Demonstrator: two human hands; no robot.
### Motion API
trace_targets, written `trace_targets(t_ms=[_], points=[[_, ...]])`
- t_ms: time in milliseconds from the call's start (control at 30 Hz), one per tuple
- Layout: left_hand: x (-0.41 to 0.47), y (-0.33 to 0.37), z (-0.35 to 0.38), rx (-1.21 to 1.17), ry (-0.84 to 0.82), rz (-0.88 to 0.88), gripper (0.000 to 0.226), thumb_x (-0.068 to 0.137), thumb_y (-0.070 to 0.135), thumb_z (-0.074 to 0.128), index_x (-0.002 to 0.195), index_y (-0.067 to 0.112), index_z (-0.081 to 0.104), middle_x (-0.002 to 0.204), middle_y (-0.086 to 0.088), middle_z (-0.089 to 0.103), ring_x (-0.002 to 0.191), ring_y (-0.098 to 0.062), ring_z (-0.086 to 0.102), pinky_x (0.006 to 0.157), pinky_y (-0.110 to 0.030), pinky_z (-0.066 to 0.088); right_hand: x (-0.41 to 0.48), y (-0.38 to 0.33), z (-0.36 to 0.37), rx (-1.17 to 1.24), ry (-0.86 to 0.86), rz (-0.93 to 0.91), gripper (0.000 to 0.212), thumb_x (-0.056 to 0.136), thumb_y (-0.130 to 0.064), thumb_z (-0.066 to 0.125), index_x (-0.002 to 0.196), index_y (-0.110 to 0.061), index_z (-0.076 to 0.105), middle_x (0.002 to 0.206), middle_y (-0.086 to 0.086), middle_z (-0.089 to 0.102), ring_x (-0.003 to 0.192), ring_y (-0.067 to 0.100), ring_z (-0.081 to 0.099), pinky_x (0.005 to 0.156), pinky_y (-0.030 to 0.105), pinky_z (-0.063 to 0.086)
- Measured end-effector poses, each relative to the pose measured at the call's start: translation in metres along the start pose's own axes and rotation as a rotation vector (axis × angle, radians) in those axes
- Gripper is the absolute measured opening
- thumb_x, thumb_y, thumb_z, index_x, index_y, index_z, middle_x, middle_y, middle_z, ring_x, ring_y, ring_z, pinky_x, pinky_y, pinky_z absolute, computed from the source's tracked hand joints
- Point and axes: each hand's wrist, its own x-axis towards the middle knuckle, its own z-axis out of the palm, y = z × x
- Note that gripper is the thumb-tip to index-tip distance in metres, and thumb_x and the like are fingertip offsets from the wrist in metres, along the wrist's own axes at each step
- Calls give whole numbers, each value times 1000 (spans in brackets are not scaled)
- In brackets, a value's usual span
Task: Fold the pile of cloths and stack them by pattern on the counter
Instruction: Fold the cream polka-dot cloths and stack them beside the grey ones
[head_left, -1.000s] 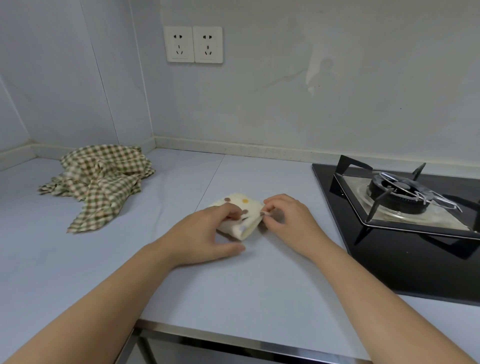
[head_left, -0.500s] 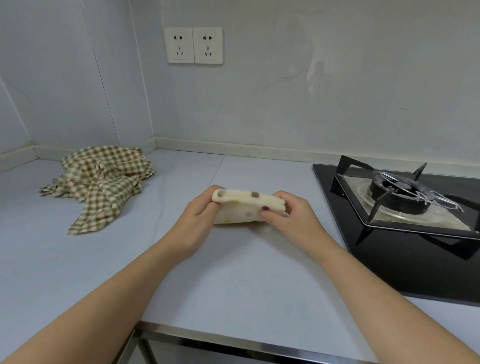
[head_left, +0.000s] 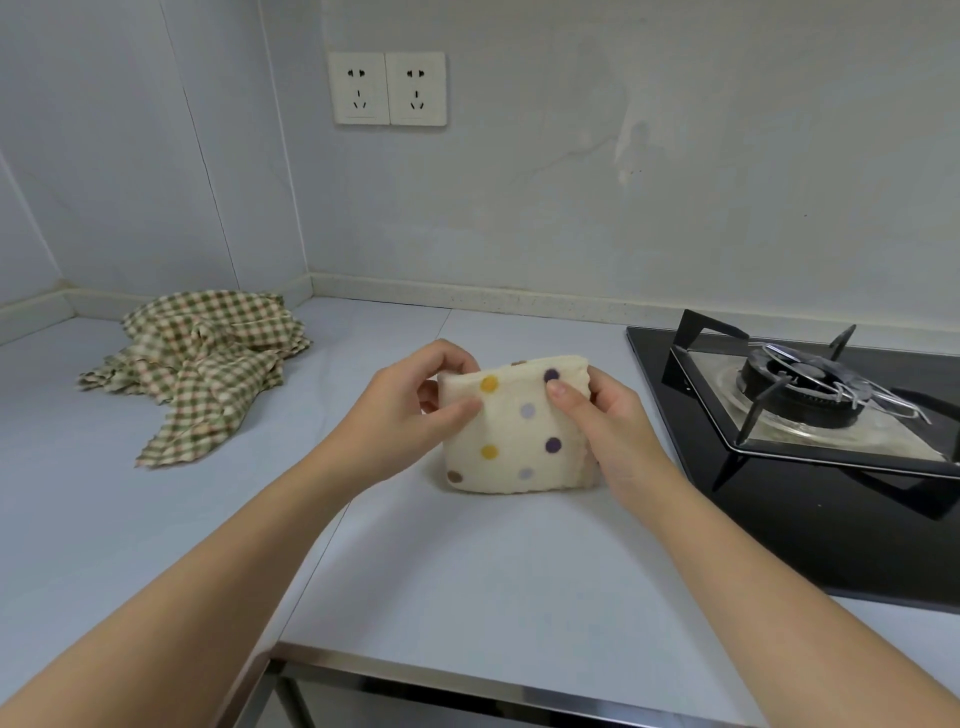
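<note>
Pale grey counter (head_left: 467, 571) runs from the wall corner to a gas hob (head_left: 810, 384) just right of the right hand (head_left: 602, 421). Between that hand and the left hand (head_left: 405, 410) stands the folded polka-dot cloth (head_left: 514, 441), each thumb on its dotted face and the fingers curled behind its side edges. A second ago it lay flat under the hands; now it is tipped up on edge. Folding looks finished, so placing comes next; the gingham cloths (head_left: 202, 364), well left of the left hand, lie crumpled.
</note>
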Motion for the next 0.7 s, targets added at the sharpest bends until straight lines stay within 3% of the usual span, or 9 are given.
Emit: trace_targets(t_ms=[200,267,400,533,600,700], points=[[3,12,-8,54,-204,-55,19,86,8,67,85,23,56,79,14,57,61,-11,51,57,-23,40,-4,-3,6,-115,36,-56,20,100,-24,50,99,-10,66,86,14,68,69,12,63,55,27,52],[3,18,-12,77,-248,-82,15,86,9,67,85,17,55,74,16,59,58,-10,51,54,-22,37,-6,-4,7,-136,44,-97,21,100,-24,48,95,-11,64,78,7,63,60,5,55,48,18,44],[4,30,-20,97,-397,-173,22,89,20,67,77,5,55,70,8,67,62,-9,61,61,-20,40,-9,-6,9,-158,10,-117,21,100,-25,47,88,-16,62,72,-2,60,58,4,53,48,15,40],[2,25,-16,70,-583,-265,18,82,33,69,94,24,59,82,14,67,77,-10,65,69,-25,49,-11,-7,12,-164,-9,-95,21,100,-24,47,85,-18,62,64,-8,59,52,2,50,47,14,40],[0,22,-15,67,-672,-299,11,86,30,67,96,29,63,84,14,70,80,-11,67,72,-26,49,-11,-7,13,-173,-24,-81,22,100,-23,47,84,-20,61,60,-13,57,51,0,49,47,13,39],[-1,24,-22,2,-752,-347,5,89,22,66,87,20,70,76,11,72,78,-10,65,75,-24,47,-9,-7,11,-197,-25,-45,22,100,-24,48,83,-23,62,59,-17,58,53,-2,50,49,11,40]])
